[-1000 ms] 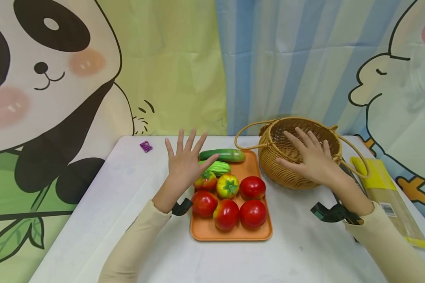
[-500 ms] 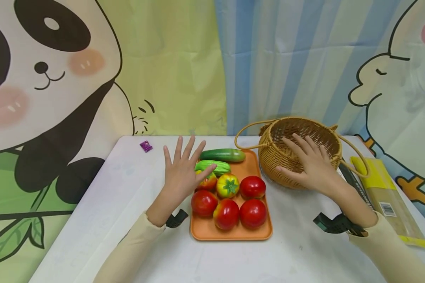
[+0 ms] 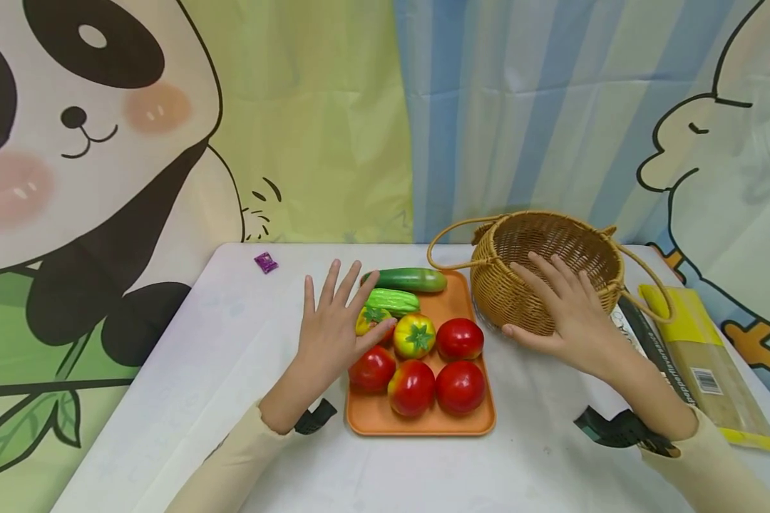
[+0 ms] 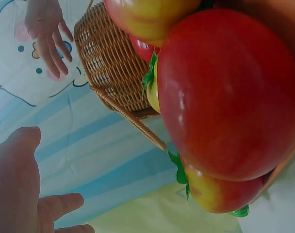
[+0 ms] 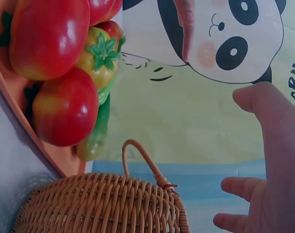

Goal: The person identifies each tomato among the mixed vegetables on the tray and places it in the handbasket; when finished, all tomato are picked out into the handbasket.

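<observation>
My left hand [image 3: 334,335] hovers with spread fingers over the left side of an orange tray [image 3: 417,426]. On that tray lie several red tomatoes [image 3: 460,387], a yellow tomato [image 3: 414,335] with a green star-shaped top, a light green ridged vegetable [image 3: 394,302] and a dark green cucumber [image 3: 413,279]. Another red-yellow tomato is partly hidden behind my left hand. Fingers spread, my right hand [image 3: 571,320] is in front of a wicker basket [image 3: 510,303] and hides part of its rim. Neither hand holds anything; both wrist views show them apart from the produce.
A small purple packet [image 3: 266,263] lies at the back left of the white table [image 3: 231,342]. Right of the basket are a dark printed package [image 3: 657,349] and a yellow-and-clear bag [image 3: 706,363]. The basket's handles [image 3: 648,278] stick out sideways. A printed curtain [image 3: 334,128] hangs behind.
Both hands have come slightly down and back toward the person, fingers still spread. More of the basket's inside and the dark package shows. The tray's contents have stayed put.
</observation>
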`<state>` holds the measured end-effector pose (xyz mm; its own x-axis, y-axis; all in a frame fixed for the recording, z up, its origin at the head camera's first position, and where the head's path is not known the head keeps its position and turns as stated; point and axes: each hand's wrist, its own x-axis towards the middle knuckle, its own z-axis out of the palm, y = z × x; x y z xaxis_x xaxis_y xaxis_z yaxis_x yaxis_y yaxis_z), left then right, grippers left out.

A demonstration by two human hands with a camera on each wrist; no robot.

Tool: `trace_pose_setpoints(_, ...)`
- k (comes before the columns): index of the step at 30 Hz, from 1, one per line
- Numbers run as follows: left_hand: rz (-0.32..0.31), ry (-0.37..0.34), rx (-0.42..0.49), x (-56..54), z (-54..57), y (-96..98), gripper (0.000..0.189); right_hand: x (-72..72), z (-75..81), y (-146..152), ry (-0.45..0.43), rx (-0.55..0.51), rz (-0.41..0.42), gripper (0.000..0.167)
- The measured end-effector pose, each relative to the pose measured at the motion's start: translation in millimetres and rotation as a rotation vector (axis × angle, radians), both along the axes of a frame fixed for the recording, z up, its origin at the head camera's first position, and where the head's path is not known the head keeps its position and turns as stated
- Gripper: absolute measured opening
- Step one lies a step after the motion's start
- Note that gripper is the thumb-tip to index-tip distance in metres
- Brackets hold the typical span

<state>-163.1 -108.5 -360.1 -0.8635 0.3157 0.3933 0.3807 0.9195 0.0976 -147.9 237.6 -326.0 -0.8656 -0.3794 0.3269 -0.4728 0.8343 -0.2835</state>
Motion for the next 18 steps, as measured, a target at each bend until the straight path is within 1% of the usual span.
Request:
trace_pose_setpoints(3, -0.017, -0.002, 0.007, 5.2, -1.7, -0.2, 0.074, 5.5, -1.6, -1.7, 0.025, 0.016, 0.012, 0.086)
trace_pose_setpoints(8, -0.030, -0.022, 0.021, 13.7, -5.9, -2.9, 0.075, 14.0, -1.9, -4.6, 0.022, 0.028, 0.028, 0.088)
trace_pose_setpoints(13, -0.040, 0.004, 0.015, 18.4, -12.3, -7.2, 0.074, 21.2, -3.0, -7.7, 0.026, 0.056, 0.044, 0.088)
trace_pose_setpoints(18, -0.050, -0.008, 0.021, 23.0, -16.2, -10.7, 0.074, 26.5, -9.6, -11.4, 0.066, 0.028, 0.073, 0.086)
